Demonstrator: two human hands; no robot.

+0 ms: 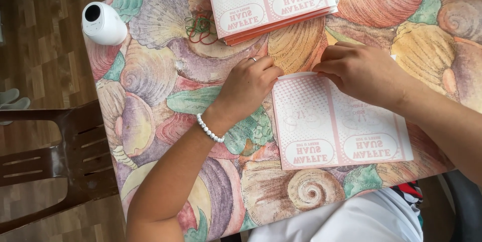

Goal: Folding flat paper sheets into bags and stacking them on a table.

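- Pink printed sheet (341, 121) lies near the tabletop's near edge; keep it flat.
- Left hand (248, 83) fingers curl, pinching its far-left corner.
- Right hand (359, 68) fingers press together along the far edge; crease evenly.

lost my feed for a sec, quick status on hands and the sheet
Both hands pinching far edge of the pink-and-white sheet: left hand at its left corner, right hand beside it. Sheet flat on table. Paper stack and rubber bands lie clear beyond.
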